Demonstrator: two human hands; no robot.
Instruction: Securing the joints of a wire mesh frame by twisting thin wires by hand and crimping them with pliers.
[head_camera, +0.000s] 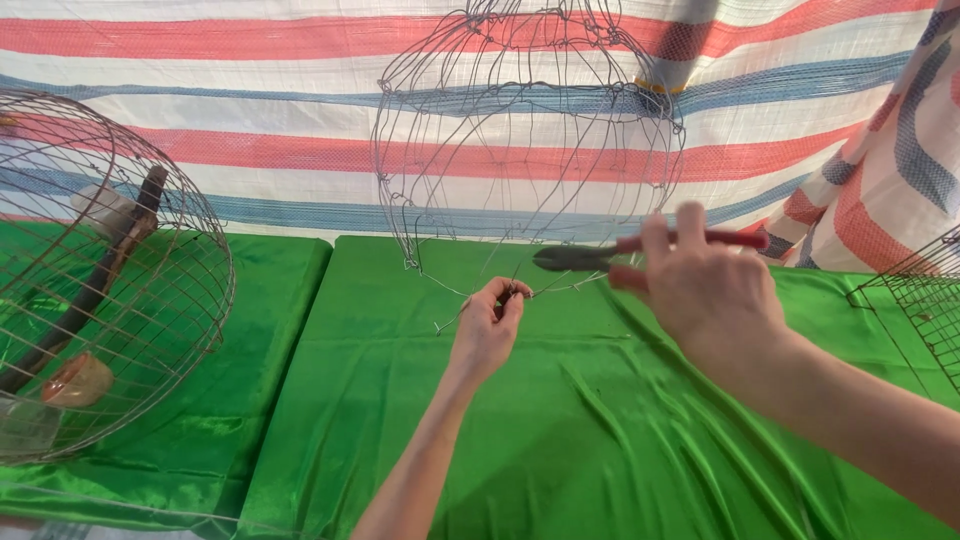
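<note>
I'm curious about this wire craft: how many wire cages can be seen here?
3. A finished round cage lies at left; an unfinished one hangs at centre, its lower wire pinched by the left hand; a third is cut off at the right edge. More may be out of view.

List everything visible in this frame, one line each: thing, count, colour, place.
wire frame: 1, grey, unfinished, centre, hanging above the cloth
finished wire cage: 1, grey-brown, far left, lying on its side
perch stick: 1, dark brown, inside the left cage
wire cage edge: 1, dark, far right, cut off by the frame
green cloth: 2 sheets, shiny green, covering the tables
striped tarp: 1, white with red and blue bands, backdrop
pliers: 1, dark jaws, red handles, in the right hand
left hand: pinching a loose wire end
right hand: gripping the pliers
</note>
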